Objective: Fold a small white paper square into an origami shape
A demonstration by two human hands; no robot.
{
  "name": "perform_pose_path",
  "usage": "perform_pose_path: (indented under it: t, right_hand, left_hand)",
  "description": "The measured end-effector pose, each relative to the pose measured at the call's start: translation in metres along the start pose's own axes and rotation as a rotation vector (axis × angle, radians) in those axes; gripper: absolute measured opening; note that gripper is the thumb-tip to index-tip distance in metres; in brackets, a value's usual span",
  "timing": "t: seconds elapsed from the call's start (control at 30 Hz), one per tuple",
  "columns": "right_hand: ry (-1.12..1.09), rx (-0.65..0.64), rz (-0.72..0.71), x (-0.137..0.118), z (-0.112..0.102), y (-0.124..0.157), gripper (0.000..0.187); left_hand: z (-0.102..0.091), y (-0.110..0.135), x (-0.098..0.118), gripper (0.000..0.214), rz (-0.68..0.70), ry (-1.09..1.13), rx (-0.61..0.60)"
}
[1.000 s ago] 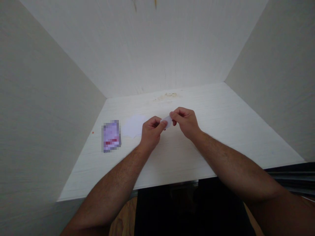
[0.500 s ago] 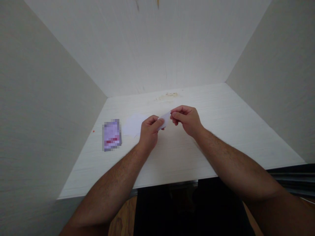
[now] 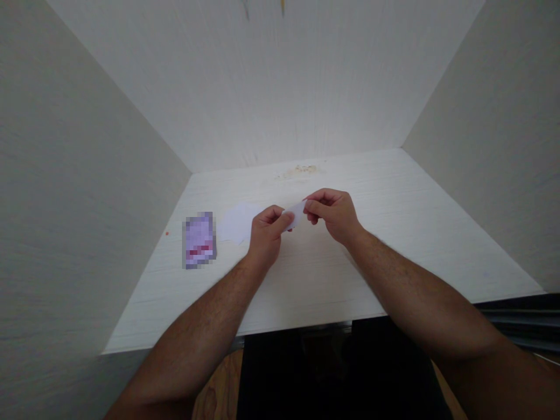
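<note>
Hands: left hand (image 3: 263,236) and right hand (image 3: 333,214) pinch white slip (image 3: 296,213) | desk (image 3: 394,233) mid-surface, edges well apart

Illumination is even and diffuse, brightest on the back wall (image 3: 280,87) in the upper centre. The table (image 3: 415,233) is near overexposed: the card (image 3: 296,213) and paper (image 3: 236,223) barely separate from it. Shadows are faint and soft-edged. The lower centre is dark. A pixelated patch (image 3: 199,240) sits left of centre. Wide-angle distortion splays both side walls (image 3: 65,204); the left edge shows slight blur.
</note>
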State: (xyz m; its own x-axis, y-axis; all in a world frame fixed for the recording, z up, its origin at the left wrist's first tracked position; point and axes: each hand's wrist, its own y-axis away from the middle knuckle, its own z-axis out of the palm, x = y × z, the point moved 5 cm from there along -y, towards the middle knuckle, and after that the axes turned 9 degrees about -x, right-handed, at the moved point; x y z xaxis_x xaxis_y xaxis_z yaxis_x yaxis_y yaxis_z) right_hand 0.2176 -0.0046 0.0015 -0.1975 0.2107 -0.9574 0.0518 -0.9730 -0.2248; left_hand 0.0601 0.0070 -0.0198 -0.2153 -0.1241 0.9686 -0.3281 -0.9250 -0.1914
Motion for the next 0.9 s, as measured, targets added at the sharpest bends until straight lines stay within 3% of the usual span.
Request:
perform_pose_path:
  t: [0.37, 0.9]
  right_hand:
    - [0.066, 0.062, -0.004, -0.0055, -0.0003, 0.0021, 0.012]
    - [0.077, 0.004, -0.039, 0.0021, -0.0038, 0.0002, 0.012]
  left_hand:
    - [0.0000, 0.0005, 0.0010, 0.024, 0.047, -0.056, -0.004]
    - [0.0025, -0.0014, 0.0036, 0.021, 0.022, -0.070, 0.012]
